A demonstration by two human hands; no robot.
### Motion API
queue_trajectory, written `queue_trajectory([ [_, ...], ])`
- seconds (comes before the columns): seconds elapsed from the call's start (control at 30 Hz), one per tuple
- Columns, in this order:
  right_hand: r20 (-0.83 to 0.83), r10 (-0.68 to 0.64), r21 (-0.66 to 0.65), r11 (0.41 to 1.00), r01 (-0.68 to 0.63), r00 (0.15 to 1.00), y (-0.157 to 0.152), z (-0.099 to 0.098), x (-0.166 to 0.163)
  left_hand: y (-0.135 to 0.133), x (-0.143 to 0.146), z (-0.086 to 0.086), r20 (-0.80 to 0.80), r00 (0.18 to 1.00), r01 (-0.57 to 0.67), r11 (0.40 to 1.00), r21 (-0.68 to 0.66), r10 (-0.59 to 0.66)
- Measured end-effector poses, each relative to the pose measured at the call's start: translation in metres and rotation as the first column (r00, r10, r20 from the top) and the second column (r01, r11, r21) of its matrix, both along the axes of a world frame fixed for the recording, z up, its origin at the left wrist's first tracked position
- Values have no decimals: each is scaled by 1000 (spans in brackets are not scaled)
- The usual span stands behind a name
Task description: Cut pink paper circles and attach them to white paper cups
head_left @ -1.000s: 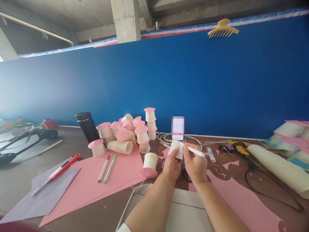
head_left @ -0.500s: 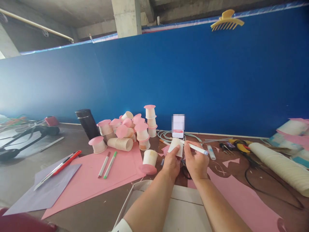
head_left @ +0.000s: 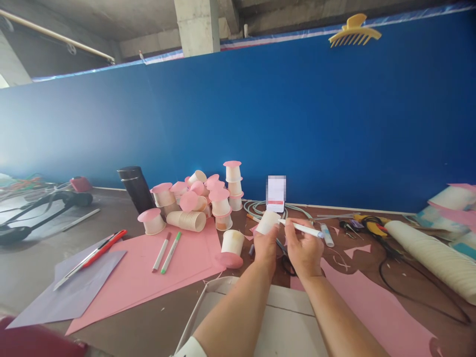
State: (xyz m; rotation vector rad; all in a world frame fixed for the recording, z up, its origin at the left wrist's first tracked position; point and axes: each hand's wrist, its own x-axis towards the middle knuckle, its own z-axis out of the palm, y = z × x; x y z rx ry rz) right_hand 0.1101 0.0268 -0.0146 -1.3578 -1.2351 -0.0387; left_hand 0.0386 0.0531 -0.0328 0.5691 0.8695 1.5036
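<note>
A white paper cup (head_left: pixel 267 222) is tilted in my left hand (head_left: pixel 266 248), whose fingers are closed round it. My right hand (head_left: pixel 305 250) grips a white marker pen (head_left: pixel 303 228) with a pale blue end; its tip points left at the cup's side, at or very close to the surface. Just behind the cup stands a lit phone (head_left: pixel 275 196), its screen partly blurred out. To the left, another paper cup (head_left: pixel 233 243) rests on a pink paper disc (head_left: pixel 229 260). Scissors (head_left: pixel 287 265) lie partly hidden between my forearms.
Left of my hands are stacked cups with pink discs (head_left: pixel 220 203), a black flask (head_left: pixel 136 188), two markers (head_left: pixel 171 253), pink sheets (head_left: pixel 148 277) and a red utility knife (head_left: pixel 104 250). A long cup stack (head_left: pixel 431 258), black cable (head_left: pixel 394 292) and pink scraps (head_left: pixel 357 251) lie right.
My left hand has tilted the cup further left and lowered it slightly. The marker stays in my right hand, at the cup's right side. The view has shifted a little.
</note>
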Motion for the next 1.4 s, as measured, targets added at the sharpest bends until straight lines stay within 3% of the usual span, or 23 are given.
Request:
queue_trajectory([
  [0.5, 126, 0, 47, 999, -6, 992, 2, -2, 0, -4, 1, 5, -57, 998, 19, 1000, 6, -19],
  [0.87, 64, -14, 22, 1000, 12, 998, 1, 0, 0, -4, 1, 6, -79, 997, 5, 1000, -2, -5],
  [0.97, -39, -47, 5, 999, 47, 998, 2, 2, 3, 0, 2, 0, 18, 1000, 3, 1000, -18, -3],
  [1.13, -179, -134, -44, 991, 128, 975, 5, 5, 9, 4, 2, -2, 323, 943, 115, 988, -101, -77],
  [1.4, -67, -102, 28, 994, 104, 993, 2, 4, 6, -1, 2, 2, 372, 918, 168, 985, -45, -139],
])
